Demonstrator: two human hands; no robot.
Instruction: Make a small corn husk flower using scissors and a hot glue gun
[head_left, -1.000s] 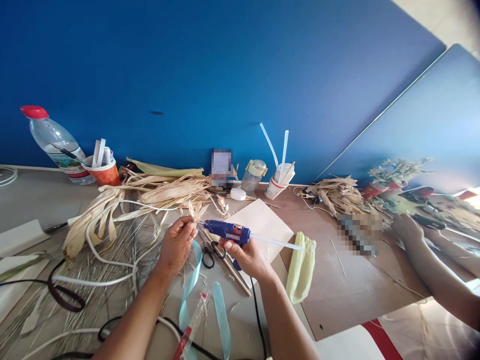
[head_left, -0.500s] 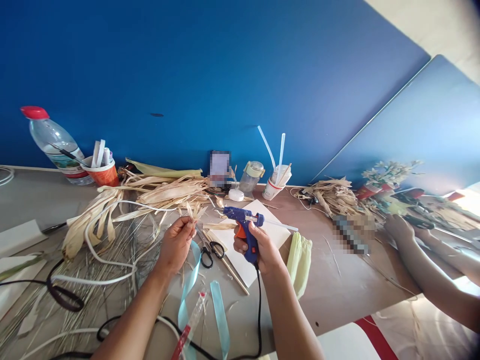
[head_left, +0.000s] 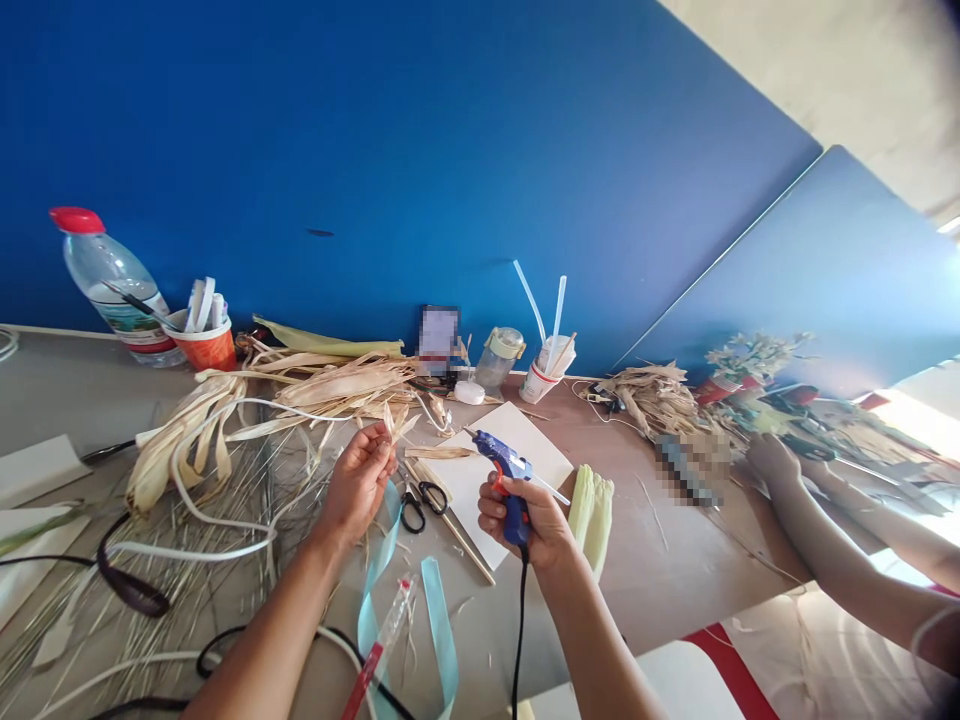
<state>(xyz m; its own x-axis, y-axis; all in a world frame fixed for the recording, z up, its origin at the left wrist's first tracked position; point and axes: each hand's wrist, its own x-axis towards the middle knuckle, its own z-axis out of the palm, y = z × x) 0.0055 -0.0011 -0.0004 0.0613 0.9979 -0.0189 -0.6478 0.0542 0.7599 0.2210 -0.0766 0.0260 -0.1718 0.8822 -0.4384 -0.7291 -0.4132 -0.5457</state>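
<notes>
My right hand (head_left: 536, 520) is closed round the grip of a blue hot glue gun (head_left: 501, 464). The gun stands upright over a white sheet (head_left: 517, 440), nozzle pointing up and left, a clear glue stick jutting out behind it. Its black cord (head_left: 519, 640) runs down toward me. My left hand (head_left: 360, 478) pinches a small piece of dried corn husk (head_left: 391, 420) between its fingertips, a hand's width left of the nozzle. Black scissors (head_left: 421, 497) lie on the table between my hands.
Dried husk strips (head_left: 225, 420) and white cable (head_left: 195, 545) cover the left of the table. A water bottle (head_left: 105, 280) and red cup (head_left: 206, 345) stand at the back left, a cup of glue sticks (head_left: 546, 370) at the back. Pale green husks (head_left: 592, 510) lie right of my hand. Another person's arm (head_left: 817, 540) rests at the right.
My right hand turned the glue gun from lying level near my left hand to standing upright, and drew it right and nearer to me. My left hand kept its pinch on the husk.
</notes>
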